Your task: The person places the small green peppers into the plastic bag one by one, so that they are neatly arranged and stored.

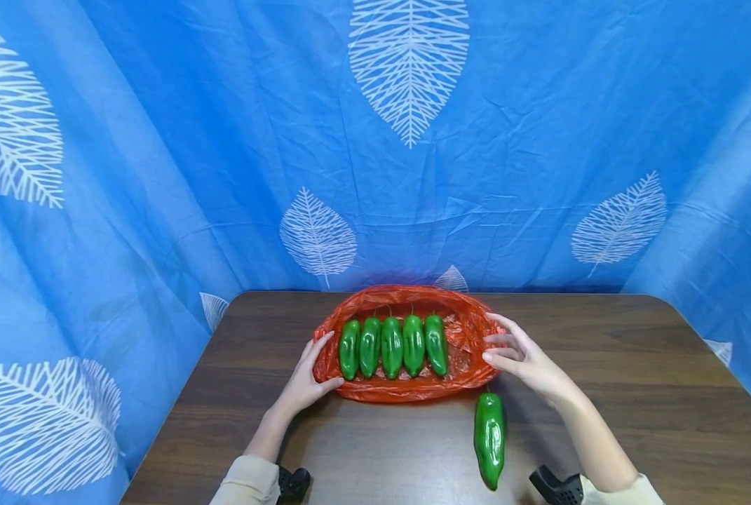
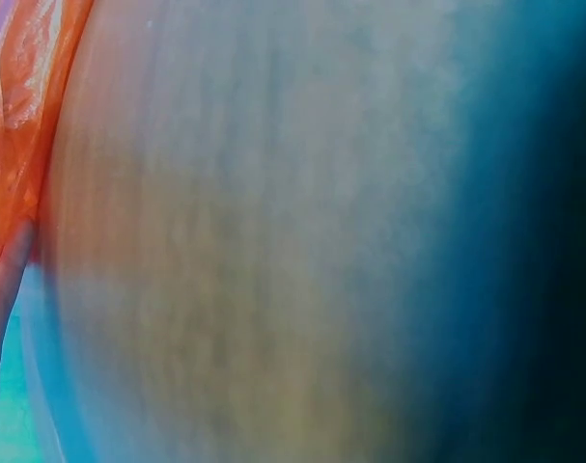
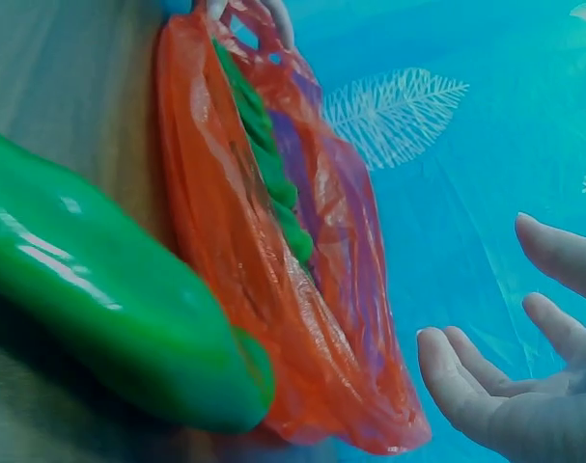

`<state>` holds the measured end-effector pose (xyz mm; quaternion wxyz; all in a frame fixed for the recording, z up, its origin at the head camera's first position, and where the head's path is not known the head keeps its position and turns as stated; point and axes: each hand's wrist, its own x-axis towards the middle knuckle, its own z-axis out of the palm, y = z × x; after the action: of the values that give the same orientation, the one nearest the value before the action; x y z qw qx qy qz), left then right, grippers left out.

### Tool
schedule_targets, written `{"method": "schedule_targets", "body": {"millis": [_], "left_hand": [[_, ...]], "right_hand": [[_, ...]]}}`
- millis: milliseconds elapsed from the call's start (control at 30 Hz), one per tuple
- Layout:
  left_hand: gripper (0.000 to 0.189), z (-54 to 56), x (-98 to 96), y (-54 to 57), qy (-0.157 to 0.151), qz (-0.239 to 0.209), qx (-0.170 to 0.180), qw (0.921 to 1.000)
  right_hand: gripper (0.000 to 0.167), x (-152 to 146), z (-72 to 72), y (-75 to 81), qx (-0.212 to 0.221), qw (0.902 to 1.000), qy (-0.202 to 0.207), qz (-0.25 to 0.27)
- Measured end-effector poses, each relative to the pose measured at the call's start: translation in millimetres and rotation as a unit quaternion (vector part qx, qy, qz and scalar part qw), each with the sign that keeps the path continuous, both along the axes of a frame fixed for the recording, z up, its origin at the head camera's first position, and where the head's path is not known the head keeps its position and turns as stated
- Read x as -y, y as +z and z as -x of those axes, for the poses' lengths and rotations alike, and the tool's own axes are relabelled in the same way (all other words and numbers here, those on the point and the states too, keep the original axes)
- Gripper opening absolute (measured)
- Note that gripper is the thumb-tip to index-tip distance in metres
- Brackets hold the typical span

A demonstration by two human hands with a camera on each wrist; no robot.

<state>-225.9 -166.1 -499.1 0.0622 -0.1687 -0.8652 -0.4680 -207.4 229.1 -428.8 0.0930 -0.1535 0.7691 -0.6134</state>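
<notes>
A red plastic bag (image 1: 407, 394) lies spread open on the table, with several green peppers (image 1: 392, 347) side by side in it. My left hand (image 1: 302, 382) is at the bag's left end, thumb and fingers spread apart and touching its edge. In the left wrist view one digit (image 2: 8, 275) touches the red plastic. At the right end is my right hand (image 1: 533, 361), its fingers loosely bent and holding nothing. The right wrist view shows a gap between that hand and the bag (image 3: 370, 405). Outside the bag, a single green pepper (image 1: 490, 440) lies below its right end.
The brown wooden table (image 1: 602, 337) extends to both sides of the bag. Behind it and at the sides hangs a blue curtain (image 1: 508, 140) with white leaf prints. Black devices (image 1: 294, 484) are worn at both wrists.
</notes>
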Motion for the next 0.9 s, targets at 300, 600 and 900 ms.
{"method": "schedule_targets", "body": {"millis": [300, 600, 900], "left_hand": [[0.078, -15.4, -7.8, 30.2, -0.008, -0.013, 0.011, 0.9998], [0.079, -15.4, -7.8, 31.3, -0.009, -0.015, 0.009, 0.9998], [0.079, -14.2, -7.1, 29.0, -0.009, -0.012, 0.005, 0.9999]], "right_hand": [[0.065, -14, -31.5, -10.7, -0.001, 0.9995, -0.025, -0.017], [0.063, -27, -56.8, -28.2, 0.067, 0.9965, -0.048, -0.015], [0.063, -29, -71.2, -46.6, 0.103, 0.9939, -0.033, -0.019]]}}
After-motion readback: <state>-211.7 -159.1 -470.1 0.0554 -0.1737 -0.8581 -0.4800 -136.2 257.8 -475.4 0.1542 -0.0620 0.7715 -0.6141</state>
